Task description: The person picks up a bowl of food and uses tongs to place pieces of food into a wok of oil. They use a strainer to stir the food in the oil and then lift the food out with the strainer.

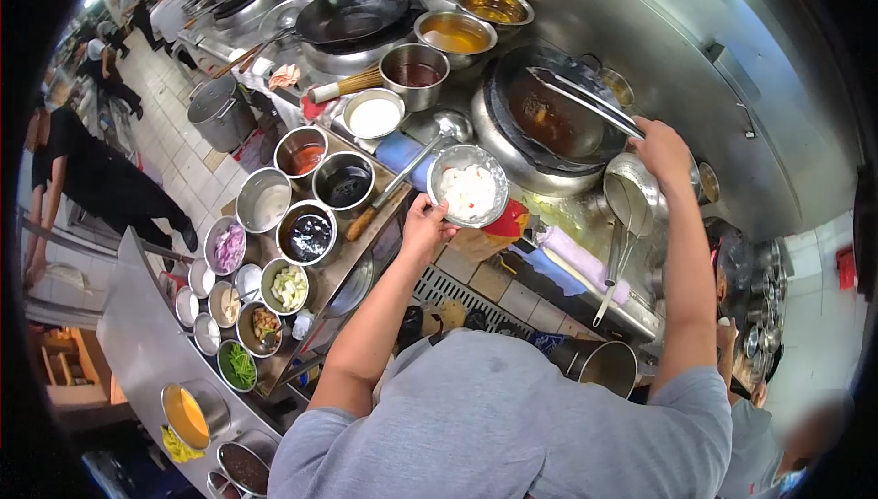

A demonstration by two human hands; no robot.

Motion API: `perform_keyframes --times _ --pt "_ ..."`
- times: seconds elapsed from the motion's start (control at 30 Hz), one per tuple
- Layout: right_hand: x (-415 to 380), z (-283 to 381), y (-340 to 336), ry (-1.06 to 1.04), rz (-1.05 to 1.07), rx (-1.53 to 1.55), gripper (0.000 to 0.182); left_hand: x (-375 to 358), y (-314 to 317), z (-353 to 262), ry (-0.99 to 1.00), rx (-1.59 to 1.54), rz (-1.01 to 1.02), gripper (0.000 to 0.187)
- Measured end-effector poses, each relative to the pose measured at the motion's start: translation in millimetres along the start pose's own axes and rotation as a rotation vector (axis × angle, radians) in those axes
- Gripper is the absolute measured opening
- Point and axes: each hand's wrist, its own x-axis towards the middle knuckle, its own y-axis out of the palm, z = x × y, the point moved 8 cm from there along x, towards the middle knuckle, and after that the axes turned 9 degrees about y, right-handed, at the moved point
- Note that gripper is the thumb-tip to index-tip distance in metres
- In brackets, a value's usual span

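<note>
My left hand (pixel 426 225) is closed on the rim of a small metal bowl (pixel 443 179), which holds white pieces with a few red bits. My right hand (pixel 661 150) grips metal tongs (pixel 593 103) that reach out over the large wok (pixel 514 74). Dark brown liquid (pixel 553 124) with a few lighter bits lies in the wok, near the tongs' tips. The bowl is held in front of the wok, to its lower left. A ladle (pixel 445 130) with a wooden handle lies just left of the bowl.
Several seasoning pots, including dark sauce (pixel 345 185) and chopped purple onion (pixel 229 249), crowd the left counter. Pots of yellow oil (pixel 455 32) and a second wok (pixel 352 14) stand behind. Strainers (pixel 631 190) and a rolled towel (pixel 582 261) lie right. Another person (pixel 101 170) stands far left.
</note>
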Motion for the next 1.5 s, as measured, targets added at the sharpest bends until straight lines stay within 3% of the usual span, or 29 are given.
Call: perform_keyframes --times 0.1,0.27,0.5,0.9,1.03,1.1,1.17,1.23,1.37,1.43,1.5 --pt "-52.0 39.9 -70.8 -0.181 0.025 -0.026 0.034 5.9 -23.4 -4.1 0.04 0.132 0.02 0.01" --pt "-99.5 78.5 -95.8 -0.503 0.044 -0.094 0.039 5.0 -14.9 -11.8 0.113 0.24 0.166 0.008" --pt "-107.2 82.8 -64.6 -0.485 0.115 -0.121 0.037 2.1 14.2 -0.2 0.19 0.33 0.235 0.006" --pt "-124.2 24.3 -121.0 -0.291 0.097 -0.07 0.031 7.0 27.0 30.9 0.001 0.126 0.224 0.009" --pt "-113.3 -9.7 -136.0 -0.08 0.114 0.021 0.033 13.6 29.2 41.1 -0.038 0.053 0.195 0.009" --pt "-105.3 -32.5 -125.7 -0.036 0.029 0.019 0.034 7.5 30.0 35.8 -0.078 -0.01 0.112 0.009" --pt "-93.9 -40.5 -102.1 -0.008 0.048 0.003 0.034 5.0 30.9 30.9 -0.079 -0.017 0.107 0.009" --pt "-77.3 -50.7 -58.2 0.147 0.17 -0.014 0.034 0.9 26.4 27.9 -0.092 -0.051 0.103 0.009" --pt "-24.3 -55.1 47.0 0.128 0.266 -0.106 0.034 -8.4 25.4 12.1 -0.087 -0.036 0.102 0.01" --pt "-14.3 -48.8 59.5 0.126 0.27 -0.142 0.034 -8.8 24.3 7.0 -0.049 -0.06 0.131 0.013" --pt "-1.8 -43.2 50.4 0.18 0.107 -0.135 0.033 -7.9 16.0 2.3 -0.022 -0.046 0.113 0.014"
